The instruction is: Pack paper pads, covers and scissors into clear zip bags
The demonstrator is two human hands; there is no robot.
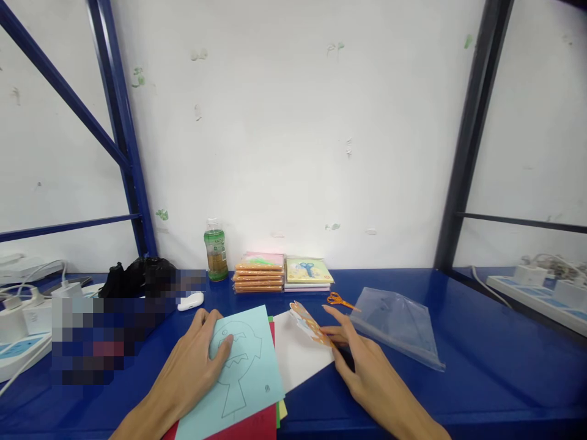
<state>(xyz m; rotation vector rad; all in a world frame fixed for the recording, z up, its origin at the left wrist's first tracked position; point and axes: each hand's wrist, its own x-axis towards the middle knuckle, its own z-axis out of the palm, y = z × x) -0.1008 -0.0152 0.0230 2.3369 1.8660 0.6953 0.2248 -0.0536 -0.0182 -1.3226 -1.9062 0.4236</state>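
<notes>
My left hand (197, 360) grips a stack of coloured paper sheets by its left side, thumb on top. The top light blue sheet (257, 379) bears a line drawing of a round fish-like shape with jagged teeth. Red, green and yellow edges show beneath it. My right hand (367, 360) pinches a small orange-and-white patterned paper piece (309, 324), possibly several layers, between thumb and fingers; its index finger is raised. Under it lies a white sheet (298, 360), partly covered by the coloured stack.
Orange scissors (340, 300) and a clear plastic pouch (397, 324) lie at the right. Packaged craft packs (259, 278) and yellow packs (308, 272) stand behind, beside a green bottle (215, 250). Power strips (545, 302) and cables flank the blue table (495, 373).
</notes>
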